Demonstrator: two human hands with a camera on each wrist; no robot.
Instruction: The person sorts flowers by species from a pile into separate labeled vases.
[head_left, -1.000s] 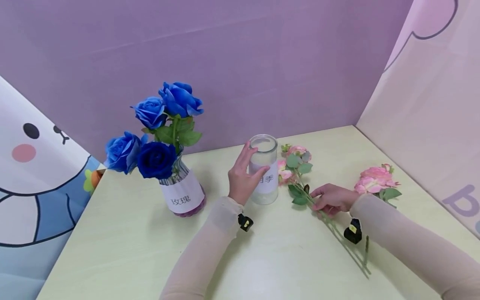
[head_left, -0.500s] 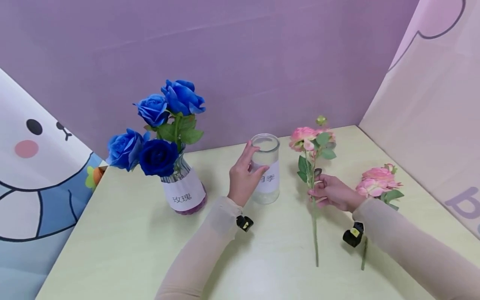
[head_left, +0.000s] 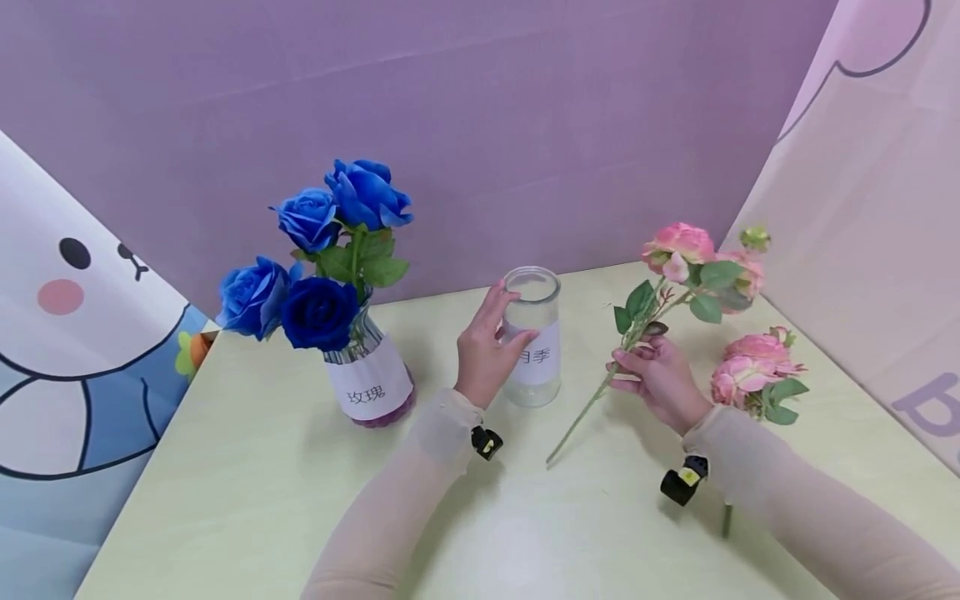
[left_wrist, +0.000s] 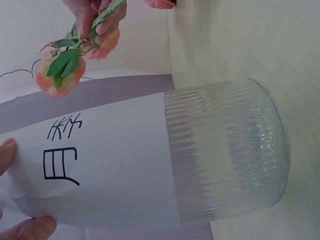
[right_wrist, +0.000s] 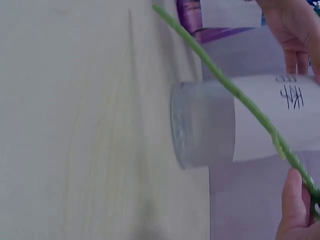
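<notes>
A clear glass vase (head_left: 534, 312) with a white handwritten label stands upright on the table. My left hand (head_left: 486, 350) grips it from the left, thumb across the front and fingers near the rim; in the left wrist view, fingertips (left_wrist: 35, 229) press the label (left_wrist: 115, 165). My right hand (head_left: 663, 379) pinches the green stem (head_left: 581, 421) of a pink flower spray (head_left: 686, 246). Its blooms lean up to the right, and its lower end slants down left before the vase. In the right wrist view the stem (right_wrist: 220, 75) crosses in front of the vase (right_wrist: 205, 125).
On the left stands another labelled vase (head_left: 371, 387) holding several blue roses (head_left: 318, 312). A second pink flower (head_left: 753, 367) lies on the table (head_left: 525, 533) beyond my right forearm, which hides part of its stem. A purple backdrop (head_left: 525, 142) rises behind the table.
My right hand has lifted the pink flower spray off the table and tilted it, blooms swinging right and stem end swinging left toward the vase. My left hand stays on the glass vase.
</notes>
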